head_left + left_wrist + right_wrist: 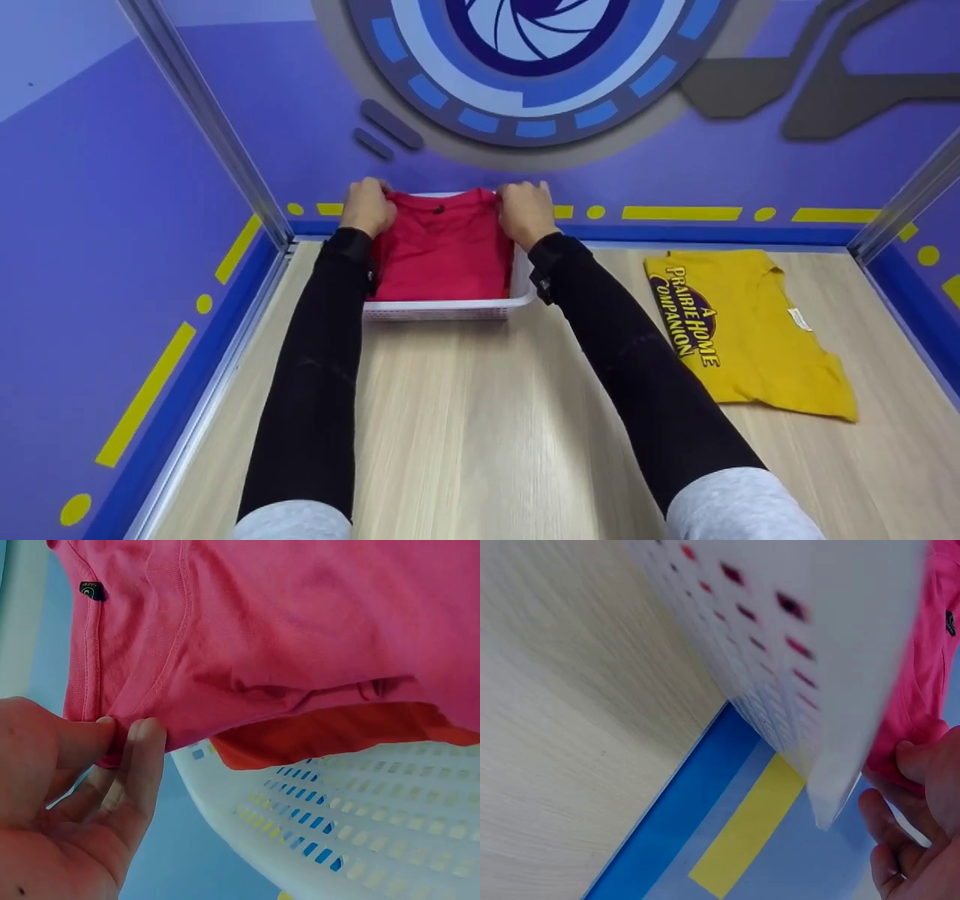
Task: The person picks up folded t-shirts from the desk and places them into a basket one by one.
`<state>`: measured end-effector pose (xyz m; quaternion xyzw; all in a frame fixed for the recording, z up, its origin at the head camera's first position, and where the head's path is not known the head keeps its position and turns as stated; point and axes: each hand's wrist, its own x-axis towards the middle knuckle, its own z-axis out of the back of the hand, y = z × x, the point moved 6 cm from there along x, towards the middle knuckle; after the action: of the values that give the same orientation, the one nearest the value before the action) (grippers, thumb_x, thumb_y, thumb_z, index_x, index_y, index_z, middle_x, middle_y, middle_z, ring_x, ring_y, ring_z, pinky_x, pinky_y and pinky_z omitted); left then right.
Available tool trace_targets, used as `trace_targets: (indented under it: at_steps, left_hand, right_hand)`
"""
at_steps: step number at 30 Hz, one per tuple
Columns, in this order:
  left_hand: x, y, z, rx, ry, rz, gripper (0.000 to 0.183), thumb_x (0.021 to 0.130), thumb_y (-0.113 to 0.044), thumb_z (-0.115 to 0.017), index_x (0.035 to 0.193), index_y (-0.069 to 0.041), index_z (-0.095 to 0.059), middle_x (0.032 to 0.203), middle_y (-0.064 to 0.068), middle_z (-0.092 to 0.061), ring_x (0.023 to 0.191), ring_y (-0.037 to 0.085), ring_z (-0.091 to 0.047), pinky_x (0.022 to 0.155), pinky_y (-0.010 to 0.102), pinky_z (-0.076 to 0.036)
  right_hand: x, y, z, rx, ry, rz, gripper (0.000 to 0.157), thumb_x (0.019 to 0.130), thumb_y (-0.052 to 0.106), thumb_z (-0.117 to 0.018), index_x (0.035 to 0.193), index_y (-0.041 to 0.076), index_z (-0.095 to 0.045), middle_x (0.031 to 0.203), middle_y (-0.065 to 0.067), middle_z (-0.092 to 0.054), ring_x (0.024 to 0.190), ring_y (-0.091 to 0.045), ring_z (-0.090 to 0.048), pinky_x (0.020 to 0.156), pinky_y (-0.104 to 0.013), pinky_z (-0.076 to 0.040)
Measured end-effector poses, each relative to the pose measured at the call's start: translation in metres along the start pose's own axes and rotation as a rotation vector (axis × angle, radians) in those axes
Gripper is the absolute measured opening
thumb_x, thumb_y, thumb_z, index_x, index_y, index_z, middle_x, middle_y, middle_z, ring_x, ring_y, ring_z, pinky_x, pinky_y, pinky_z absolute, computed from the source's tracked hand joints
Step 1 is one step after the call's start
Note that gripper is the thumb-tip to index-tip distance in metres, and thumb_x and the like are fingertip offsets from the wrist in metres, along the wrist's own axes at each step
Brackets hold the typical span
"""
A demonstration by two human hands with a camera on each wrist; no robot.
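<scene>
A folded red T-shirt lies in a white perforated plastic basket, its neckline toward the back wall. My left hand pinches the shirt's far left corner between thumb and fingers, as the left wrist view shows. At the far right corner my right hand pinches the same shirt over the basket's rim. Under the shirt an orange-red cloth shows against the basket's slotted wall. A small dark label sits at the neckline.
A folded yellow T-shirt with dark lettering lies on the wooden table to the right. The basket stands near the blue-purple back wall. A side wall with a metal corner post bounds the left.
</scene>
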<state>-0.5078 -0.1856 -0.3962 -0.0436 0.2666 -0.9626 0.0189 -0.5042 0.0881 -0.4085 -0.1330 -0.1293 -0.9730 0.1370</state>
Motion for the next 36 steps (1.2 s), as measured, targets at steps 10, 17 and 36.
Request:
trace_targets:
  at_steps: [10,17,36]
  left_hand:
    - [-0.008,0.006,-0.008,0.018,0.064,0.090,0.054,0.107,-0.017,-0.056,0.159,-0.004,-0.058,0.161,0.026,-0.059,0.152,0.044,-0.054,0.129,0.049,-0.044]
    - [-0.034,-0.005,-0.008,0.153,0.194,-0.074,0.036,0.110,-0.024,-0.058,0.130,0.000,-0.077,0.142,0.026,-0.071,0.135,0.043,-0.065,0.117,0.054,-0.052]
    - [-0.098,-0.004,-0.050,0.290,0.565,-0.213,0.011,0.093,-0.020,-0.078,0.090,-0.014,-0.086,0.087,0.001,-0.076,0.087,0.020,-0.061,0.067,0.029,-0.048]
  right_hand:
    - [-0.001,-0.009,-0.003,0.257,0.137,0.027,0.039,0.110,0.015,-0.066,0.147,0.003,-0.068,0.141,-0.021,-0.075,0.137,-0.042,-0.067,0.120,-0.052,-0.051]
    - [-0.026,0.010,0.001,0.302,0.298,0.209,0.027,0.106,0.009,-0.065,0.126,-0.002,-0.079,0.125,-0.020,-0.081,0.123,-0.037,-0.073,0.111,-0.050,-0.058]
    - [-0.082,0.049,-0.028,0.124,0.625,0.389,0.017,0.100,0.018,-0.077,0.110,0.018,-0.091,0.110,-0.002,-0.087,0.120,-0.031,-0.073,0.109,-0.040,-0.056]
